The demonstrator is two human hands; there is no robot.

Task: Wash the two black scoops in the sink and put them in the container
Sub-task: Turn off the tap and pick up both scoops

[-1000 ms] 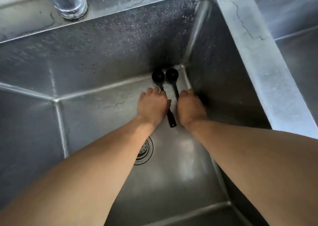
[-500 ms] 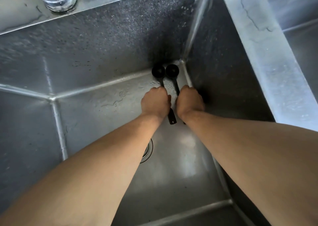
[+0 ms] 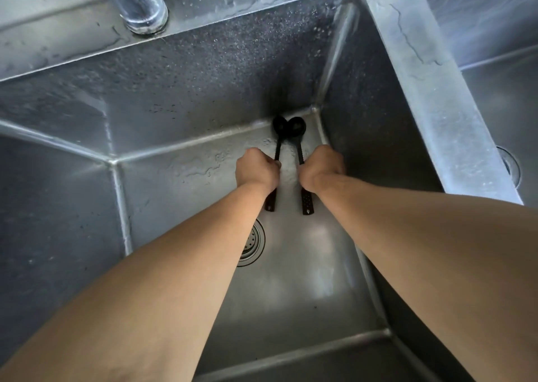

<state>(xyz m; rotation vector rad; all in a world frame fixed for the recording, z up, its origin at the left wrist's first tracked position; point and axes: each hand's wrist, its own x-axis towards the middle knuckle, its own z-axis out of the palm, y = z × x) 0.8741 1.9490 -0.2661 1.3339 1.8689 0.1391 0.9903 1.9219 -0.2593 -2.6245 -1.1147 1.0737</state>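
Two black long-handled scoops lie side by side deep in the steel sink [image 3: 180, 96], bowls toward the far right corner. My left hand [image 3: 257, 169] is closed around the handle of the left scoop [image 3: 278, 149]. My right hand [image 3: 320, 165] grips the handle of the right scoop [image 3: 300, 146]. Both handle ends stick out below my fists, and the two bowls touch each other near the back wall. No container is in view.
The round drain strainer [image 3: 251, 243] sits in the sink floor under my left forearm. A tap base [image 3: 142, 6] stands on the wet back ledge. A steel divider [image 3: 422, 70] separates a second basin on the right, which has its own drain [image 3: 511, 166].
My hands went from resting open over the handles to closing into fists around them. The handle ends now show more below my hands, apart from each other.
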